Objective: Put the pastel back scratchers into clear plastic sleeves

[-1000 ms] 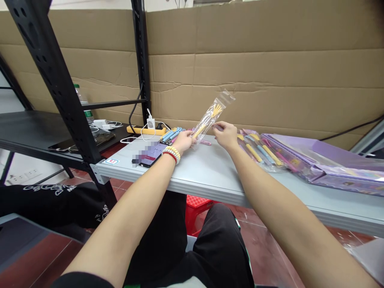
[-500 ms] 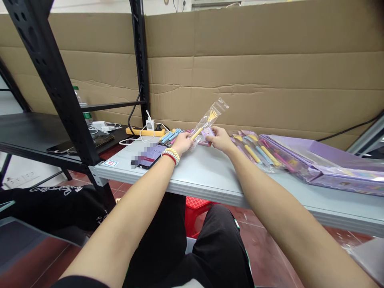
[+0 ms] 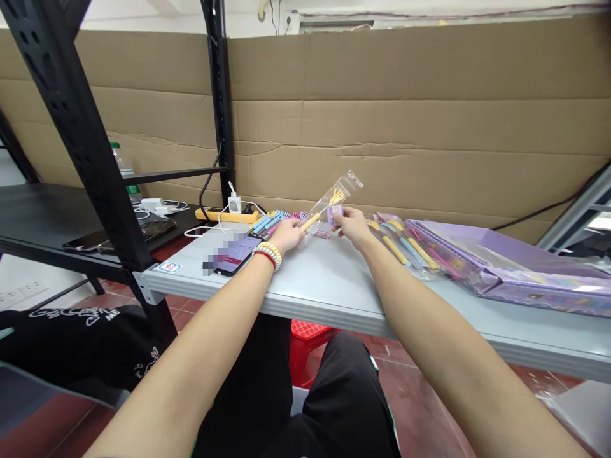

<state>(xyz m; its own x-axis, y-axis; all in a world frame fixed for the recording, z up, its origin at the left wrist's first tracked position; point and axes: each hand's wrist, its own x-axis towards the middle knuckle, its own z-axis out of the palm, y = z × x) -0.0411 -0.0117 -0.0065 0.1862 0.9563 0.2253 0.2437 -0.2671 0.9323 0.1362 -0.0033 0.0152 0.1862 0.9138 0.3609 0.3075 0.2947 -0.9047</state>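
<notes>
My left hand (image 3: 288, 233), with bead bracelets on the wrist, is closed on the lower end of a clear plastic sleeve (image 3: 331, 196) that holds a yellow stick with a small hand-shaped tip. The sleeve slants up to the right above the grey table (image 3: 334, 286). My right hand (image 3: 352, 224) pinches a small purple card (image 3: 335, 214) right beside the sleeve. A row of loose blue and pink sticks (image 3: 272, 221) lies just behind my left hand.
Bagged sticks (image 3: 401, 245) and purple packages (image 3: 501, 264) lie along the table to the right. A phone (image 3: 231, 253) rests at the table's left end. A black rack (image 3: 71, 127), a yellow power strip (image 3: 224, 215) with chargers and a cardboard wall stand behind.
My right hand has picked up a small purple card and brought it next to the sleeve. The sleeve has tilted lower. The camera has tipped up a little.
</notes>
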